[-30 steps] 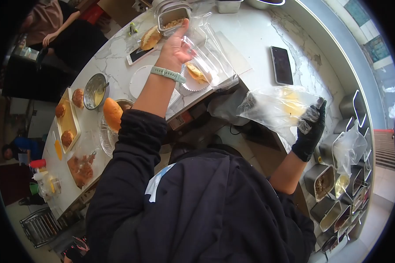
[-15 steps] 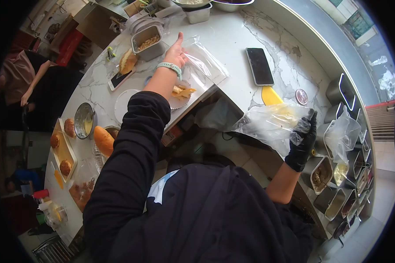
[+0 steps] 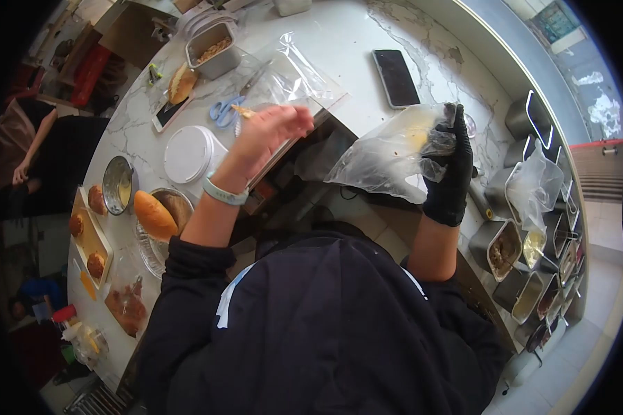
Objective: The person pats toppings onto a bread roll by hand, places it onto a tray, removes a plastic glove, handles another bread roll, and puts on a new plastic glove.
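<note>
My bare left hand [image 3: 273,135], with a pale green band at the wrist, is over the counter edge. Its fingers are extended and it holds nothing. Behind it are blue-handled scissors [image 3: 225,111] and a clear plastic sheet [image 3: 284,79]; a pastry there is mostly hidden. My right hand [image 3: 451,159], in a black glove, grips a crumpled clear plastic bag [image 3: 387,152] by its right side, and something yellow shows through the bag. A black phone [image 3: 396,78] lies just behind the bag. To the left, a long bread roll [image 3: 155,216] rests on a foil tray [image 3: 176,207].
Metal containers with fillings [image 3: 498,249] line the right side. A white round lid [image 3: 188,155], a metal bowl [image 3: 120,185], a tray of buns [image 3: 93,238] and a metal tin of nuts [image 3: 213,52] stand on the left counter. A person [image 3: 31,155] is at the far left.
My left hand has moved down and back from the plastic sheet toward the counter edge. My right hand has raised the bag and shifted slightly left. The camera view has shifted.
</note>
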The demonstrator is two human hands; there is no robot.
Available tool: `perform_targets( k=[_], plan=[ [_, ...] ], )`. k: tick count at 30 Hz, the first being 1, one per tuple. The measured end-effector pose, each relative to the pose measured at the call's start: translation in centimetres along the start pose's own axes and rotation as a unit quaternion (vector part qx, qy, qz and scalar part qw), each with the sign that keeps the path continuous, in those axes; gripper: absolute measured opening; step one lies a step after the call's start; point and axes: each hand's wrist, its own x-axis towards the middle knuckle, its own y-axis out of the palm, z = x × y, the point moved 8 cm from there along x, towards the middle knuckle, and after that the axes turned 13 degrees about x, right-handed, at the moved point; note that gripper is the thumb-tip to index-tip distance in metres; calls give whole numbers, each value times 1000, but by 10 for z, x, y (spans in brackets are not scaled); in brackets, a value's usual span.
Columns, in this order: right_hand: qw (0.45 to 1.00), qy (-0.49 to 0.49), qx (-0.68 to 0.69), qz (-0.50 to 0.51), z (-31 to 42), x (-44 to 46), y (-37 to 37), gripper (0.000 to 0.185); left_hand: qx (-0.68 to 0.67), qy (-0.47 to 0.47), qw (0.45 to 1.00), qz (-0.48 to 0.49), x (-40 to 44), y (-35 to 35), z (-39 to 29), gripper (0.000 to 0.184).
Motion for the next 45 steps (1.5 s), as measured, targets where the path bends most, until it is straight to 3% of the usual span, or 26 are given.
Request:
perform_targets(
  k=[2,5,8,10,15,18,21,24,29,30,33,34,37,39,43,45],
  plan=[
    [998,13,-66,-17,-20,-8,14,21,28,-102,994,-22,-28,12,50,37],
    [988,101,-106,54,-51,-14,32,23,-169,-118,977,-48,-55,4,90,41],
    [978,115,-144,96,-72,-21,47,22,-247,-11,964,-96,-84,-15,79,35],
    [965,146,-139,170,-86,-25,56,20,-270,21,956,-110,-107,-21,63,35],
    [938,140,-218,229,-121,-16,65,23,-316,78,937,-124,-155,-34,54,32],
    [919,134,-235,289,-145,-20,77,24,-469,151,868,-58,-174,-28,56,27],
    [893,83,-324,300,-165,-28,92,26,-392,219,886,-115,-191,-16,45,32],
    [867,40,-373,328,-181,-32,99,23,-347,156,913,-146,-200,-9,30,46],
    [793,1,-501,348,-200,-41,111,21,-389,237,888,-70,-208,0,-7,66],
    [773,-93,-494,388,-194,-49,124,22,-387,253,884,-60,-210,0,-12,69],
    [666,-369,-435,480,-178,-91,154,28,-337,289,883,-151,-214,-20,-17,65],
    [677,-308,-432,510,-183,-100,155,28,-309,295,886,-180,-215,-26,-19,66],
    [599,-76,-450,658,-217,-148,142,34,-222,306,890,-257,-216,-38,-26,66],
    [568,-78,-408,710,-225,-180,137,35,-163,316,887,-295,-216,-41,-31,66],
    [568,-128,-413,700,-237,-182,126,22,-124,334,878,-319,-217,-38,-38,63],
    [570,-120,-408,703,-242,-182,122,17,-171,333,864,-336,-215,-44,-30,62]
  ],
)
